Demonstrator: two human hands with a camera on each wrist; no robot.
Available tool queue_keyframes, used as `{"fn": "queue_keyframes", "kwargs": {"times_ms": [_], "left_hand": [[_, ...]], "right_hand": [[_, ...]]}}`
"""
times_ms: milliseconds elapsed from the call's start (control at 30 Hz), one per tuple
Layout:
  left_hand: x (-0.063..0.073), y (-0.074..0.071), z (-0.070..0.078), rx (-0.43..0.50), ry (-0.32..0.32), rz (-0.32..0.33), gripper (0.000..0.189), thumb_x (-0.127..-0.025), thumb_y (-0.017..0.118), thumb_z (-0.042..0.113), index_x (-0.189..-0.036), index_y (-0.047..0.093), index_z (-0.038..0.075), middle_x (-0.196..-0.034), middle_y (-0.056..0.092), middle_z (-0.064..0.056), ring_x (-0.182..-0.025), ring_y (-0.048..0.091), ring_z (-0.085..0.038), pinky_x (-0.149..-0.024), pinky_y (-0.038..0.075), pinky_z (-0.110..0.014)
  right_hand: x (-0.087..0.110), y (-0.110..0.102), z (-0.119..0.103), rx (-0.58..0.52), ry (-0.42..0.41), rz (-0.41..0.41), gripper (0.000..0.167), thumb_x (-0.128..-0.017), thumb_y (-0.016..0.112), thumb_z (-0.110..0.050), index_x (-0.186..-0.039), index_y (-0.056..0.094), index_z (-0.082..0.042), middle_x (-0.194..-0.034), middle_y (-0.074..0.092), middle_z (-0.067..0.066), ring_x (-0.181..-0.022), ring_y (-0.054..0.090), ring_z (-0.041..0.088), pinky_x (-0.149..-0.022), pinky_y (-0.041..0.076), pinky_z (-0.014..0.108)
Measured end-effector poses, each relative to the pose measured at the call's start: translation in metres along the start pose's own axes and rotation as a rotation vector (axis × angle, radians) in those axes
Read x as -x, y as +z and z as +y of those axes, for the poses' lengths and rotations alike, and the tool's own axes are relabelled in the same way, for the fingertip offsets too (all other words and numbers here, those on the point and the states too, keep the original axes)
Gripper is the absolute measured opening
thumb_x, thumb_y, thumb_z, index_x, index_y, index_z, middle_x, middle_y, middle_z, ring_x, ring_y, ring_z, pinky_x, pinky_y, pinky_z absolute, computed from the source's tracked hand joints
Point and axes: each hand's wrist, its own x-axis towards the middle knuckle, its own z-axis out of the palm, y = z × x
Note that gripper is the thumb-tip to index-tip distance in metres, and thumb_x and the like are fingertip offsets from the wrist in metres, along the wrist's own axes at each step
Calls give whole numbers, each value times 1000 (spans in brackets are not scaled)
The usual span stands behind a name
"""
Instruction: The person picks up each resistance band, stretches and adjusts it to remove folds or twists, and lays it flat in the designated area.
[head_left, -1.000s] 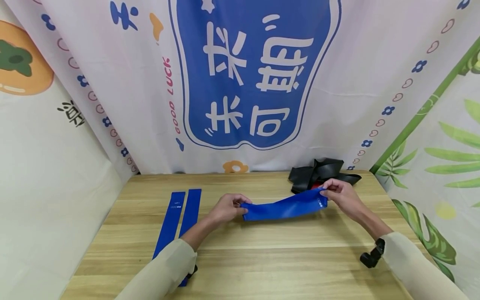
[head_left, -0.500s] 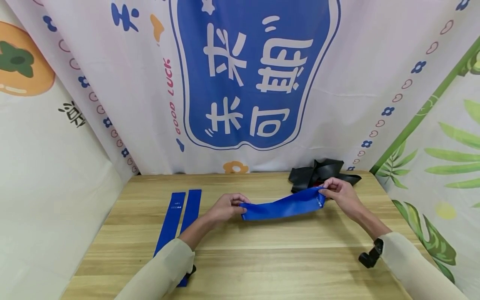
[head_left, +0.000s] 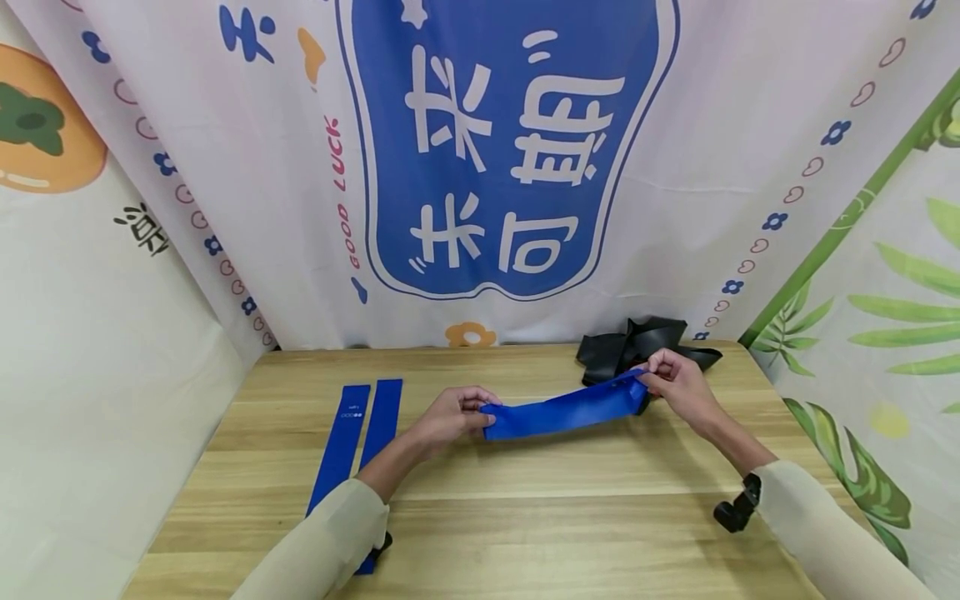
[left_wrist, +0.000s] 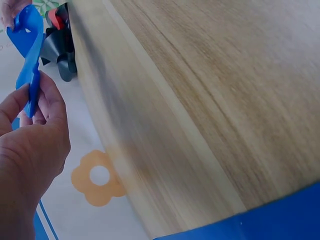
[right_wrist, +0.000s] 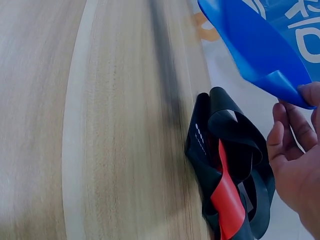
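Between my two hands a blue resistance band [head_left: 562, 414] hangs stretched out above the table, sagging slightly and higher at its right end. My left hand [head_left: 452, 414] pinches the left end between thumb and fingers; the left wrist view shows this grip on the band [left_wrist: 31, 80] too. With thumb and fingertips, my right hand [head_left: 681, 390] pinches the other end, where the band [right_wrist: 265, 50] folds over. Two more blue bands [head_left: 345, 442] lie flat side by side at the table's left, partly hidden by my left arm.
A crumpled pile of black bands [head_left: 633, 348] sits at the back right, just behind my right hand. A red band [right_wrist: 229, 205] shows among them in the right wrist view. The wooden table [head_left: 525, 533] ends at a printed curtain [head_left: 300, 250].
My right hand has risen slightly, turning the band's right end so its printed marks no longer show. The left hand has stayed nearly still.
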Motion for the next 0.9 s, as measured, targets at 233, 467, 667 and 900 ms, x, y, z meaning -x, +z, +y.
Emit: {"fn": "queue_keyframes", "kwargs": {"times_ms": [233,467,667,900], "left_hand": [[0,1,-4,12,-5,2,20,-98,73,-1,-117,73,2,-95,64,-6,-81,61,-21,-75,55,-35],[0,4,-5,8,-6,-42,14,-99,71,1,-113,70,1,-89,65,-4,-79,59,-23,-75,53,-37],[-1,5,-5,32,-12,-59,19,-101,68,-1,-120,68,0,-81,58,-1,-79,57,-23,-75,52,-37],[-1,4,-7,36,8,-54,24,-101,67,-3,-125,67,-1,-82,58,-1,-78,57,-20,-75,52,-34]], "right_hand": [[1,3,0,39,-8,-9,15,-102,66,2,-98,53,5,-92,74,11,-74,67,10,-65,60,28],[-2,9,2,83,9,-40,13,-101,67,2,-96,55,1,-81,66,2,-68,63,22,-62,56,28],[-3,11,0,98,2,-30,11,-102,67,0,-97,57,1,-84,68,1,-70,64,18,-65,60,33],[-2,11,-4,4,45,-58,9,-104,67,-6,-102,62,2,-90,71,-1,-75,65,13,-71,62,32]]}}
